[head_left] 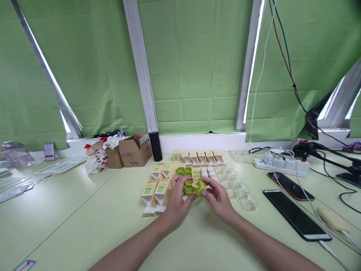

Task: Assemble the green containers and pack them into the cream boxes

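Note:
A small rounded green case (200, 188) is held between my two hands above the table. My right hand (219, 198) pinches its right side with thumb and fingertips. My left hand (179, 200) closes on its left side, near a cream letter-shaped piece (194, 183) that lies against the case. Whether that piece is attached to it I cannot tell. Behind my hands stand several green square cases (184, 170) in rows, partly hidden by my fingers. More cream letter-shaped pieces (196, 173) and small white blocks (208, 171) lie beside them.
Open cardboard boxes with green labels (160, 190) stand at the left, more boxes (202, 157) behind. Clear plastic pieces (249, 202) sit at the right. Farther right are a tablet (295, 212), a phone (290, 186), cables and a power strip (299, 168). A brown carton (134, 152) stands back left.

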Available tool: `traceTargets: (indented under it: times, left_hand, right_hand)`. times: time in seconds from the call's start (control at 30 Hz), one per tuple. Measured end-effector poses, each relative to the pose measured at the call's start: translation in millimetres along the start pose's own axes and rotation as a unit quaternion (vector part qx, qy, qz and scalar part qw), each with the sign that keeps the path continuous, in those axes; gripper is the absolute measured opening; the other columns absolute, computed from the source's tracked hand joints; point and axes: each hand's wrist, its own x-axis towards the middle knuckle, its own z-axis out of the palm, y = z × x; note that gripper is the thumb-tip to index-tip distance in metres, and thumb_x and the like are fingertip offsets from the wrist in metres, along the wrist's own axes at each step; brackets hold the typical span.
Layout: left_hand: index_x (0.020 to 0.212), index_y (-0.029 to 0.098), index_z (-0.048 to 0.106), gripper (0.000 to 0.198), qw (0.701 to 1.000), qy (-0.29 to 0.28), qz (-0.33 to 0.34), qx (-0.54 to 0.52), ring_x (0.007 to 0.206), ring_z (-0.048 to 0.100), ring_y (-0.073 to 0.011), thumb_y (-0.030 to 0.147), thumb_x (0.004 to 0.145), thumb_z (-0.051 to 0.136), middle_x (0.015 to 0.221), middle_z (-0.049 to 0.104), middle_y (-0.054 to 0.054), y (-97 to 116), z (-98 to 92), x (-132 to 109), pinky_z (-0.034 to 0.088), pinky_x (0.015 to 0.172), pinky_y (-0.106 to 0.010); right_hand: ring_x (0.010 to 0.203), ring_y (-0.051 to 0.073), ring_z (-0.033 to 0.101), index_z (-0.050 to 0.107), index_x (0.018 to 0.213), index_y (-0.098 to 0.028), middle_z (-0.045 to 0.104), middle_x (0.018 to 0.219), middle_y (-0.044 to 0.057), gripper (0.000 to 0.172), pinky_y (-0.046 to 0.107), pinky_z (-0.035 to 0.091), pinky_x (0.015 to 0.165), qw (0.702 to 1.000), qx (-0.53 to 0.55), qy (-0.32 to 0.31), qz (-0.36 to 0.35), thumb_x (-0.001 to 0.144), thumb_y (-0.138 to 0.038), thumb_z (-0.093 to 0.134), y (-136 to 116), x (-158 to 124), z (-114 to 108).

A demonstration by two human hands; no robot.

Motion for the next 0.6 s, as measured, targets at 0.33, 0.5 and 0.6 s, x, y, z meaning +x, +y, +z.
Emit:
traceTargets:
  times: [0.33,0.5,0.6]
  left_hand:
    - [0.132,0.031,0.066,0.040,0.995,-0.029,0.096,0.017,0.140,0.044,-0.0316,0.014,0.095,0.066,0.142,0.061,-0.010,-2.7,-0.4,-1.0,0.041,0.118,-0.054]
    - [0.129,0.028,0.069,0.040,0.991,0.023,-0.053,-0.121,0.131,0.056,-0.0308,0.031,0.090,0.078,0.137,0.063,-0.011,-9.6,2.7,5.4,0.048,0.112,-0.049]
    - [0.134,0.024,0.067,0.057,0.960,0.026,-0.144,-0.239,0.125,0.062,-0.0308,0.046,0.084,0.084,0.137,0.065,-0.013,-19.4,5.4,9.3,0.054,0.104,-0.046]
  right_hand:
    - [0.101,0.025,0.072,0.070,0.128,-0.026,0.076,0.112,0.009,0.036,0.037,0.060,0.082,0.995,-0.088,0.002,-0.054,0.099,-0.048,0.066,-9.8,2.0,-4.0]
    - [0.093,0.025,0.070,0.069,0.119,-0.024,0.077,0.105,0.009,0.029,0.036,0.055,0.075,0.972,-0.191,0.119,-0.066,0.104,-0.043,0.054,-14.8,15.3,-25.4]
    - [0.090,0.026,0.067,0.071,0.104,-0.022,0.077,0.100,0.009,0.019,0.039,0.050,0.080,0.914,-0.367,0.139,-0.103,0.100,-0.031,0.055,-19.5,24.9,-41.7]
